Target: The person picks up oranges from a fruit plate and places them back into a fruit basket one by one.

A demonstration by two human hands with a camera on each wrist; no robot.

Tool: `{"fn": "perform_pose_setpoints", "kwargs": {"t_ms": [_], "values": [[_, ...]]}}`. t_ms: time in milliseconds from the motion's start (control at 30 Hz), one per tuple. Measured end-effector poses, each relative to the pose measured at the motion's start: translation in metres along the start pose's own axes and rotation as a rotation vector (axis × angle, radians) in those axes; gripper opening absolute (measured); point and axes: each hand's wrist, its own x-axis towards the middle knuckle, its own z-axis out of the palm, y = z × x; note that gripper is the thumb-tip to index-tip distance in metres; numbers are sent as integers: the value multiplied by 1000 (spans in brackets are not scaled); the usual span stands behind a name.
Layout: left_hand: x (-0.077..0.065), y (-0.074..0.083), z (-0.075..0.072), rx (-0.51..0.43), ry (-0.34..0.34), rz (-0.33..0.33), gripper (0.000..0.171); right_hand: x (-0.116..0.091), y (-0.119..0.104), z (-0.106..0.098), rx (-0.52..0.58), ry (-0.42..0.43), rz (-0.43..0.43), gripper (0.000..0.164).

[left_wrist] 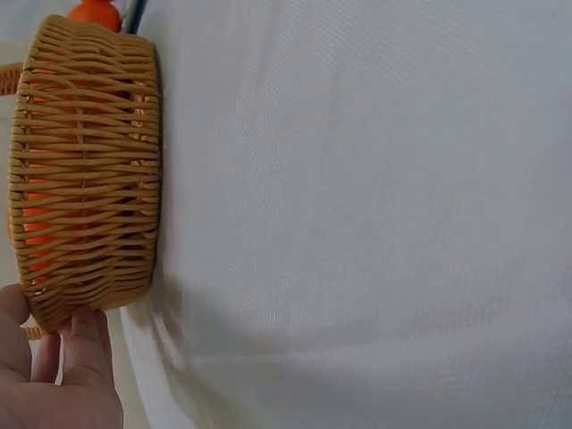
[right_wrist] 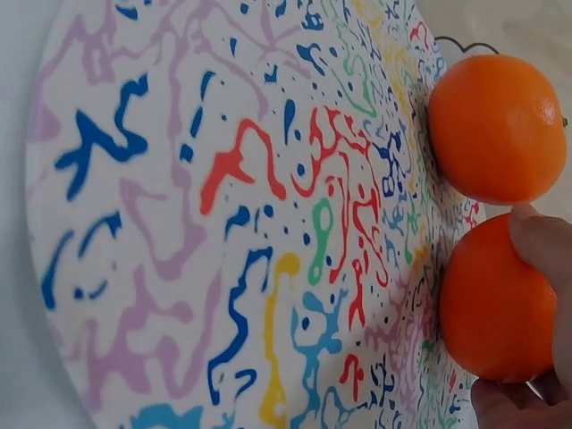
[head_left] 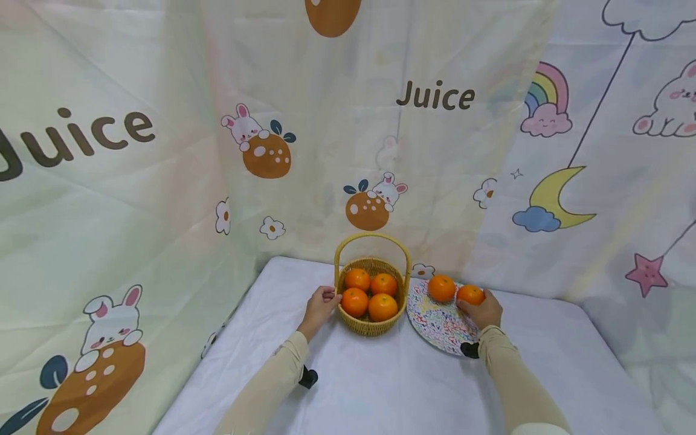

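A wicker basket (head_left: 367,327) with a tall arched handle holds several oranges (head_left: 383,307). My left hand (head_left: 319,307) grips the basket's left side; in the left wrist view, the thumb is near the rim and the fingers lie against the woven wall (left_wrist: 85,179). To the right is a round plate (head_left: 435,329) with a multicoloured squiggle pattern. My right hand (head_left: 486,311) grips an orange (right_wrist: 496,304) at the plate's right side, thumb and fingers around it. Beside it on the plate sits another orange (right_wrist: 497,130), close to the held one.
Basket and plate stand side by side on a table with a white cloth (head_left: 380,380), near its back edge. Behind hangs a printed curtain (head_left: 326,121) with rabbits and fruit. Dark wrist-camera pieces (head_left: 308,378) stick out from both sleeves.
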Motion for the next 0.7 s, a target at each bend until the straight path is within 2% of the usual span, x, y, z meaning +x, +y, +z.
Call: {"fn": "perform_pose_setpoints", "kwargs": {"t_ms": [100, 500, 700], "values": [[0, -2, 4, -5, 8, 3, 31, -4, 3, -3, -2, 0, 0, 84], [1, -2, 3, -3, 1, -2, 32, -6, 4, -1, 8, 2, -2, 78], [0, -1, 3, -4, 1, -5, 32, -1, 0, -11, 8, 47, -60, 73]]}}
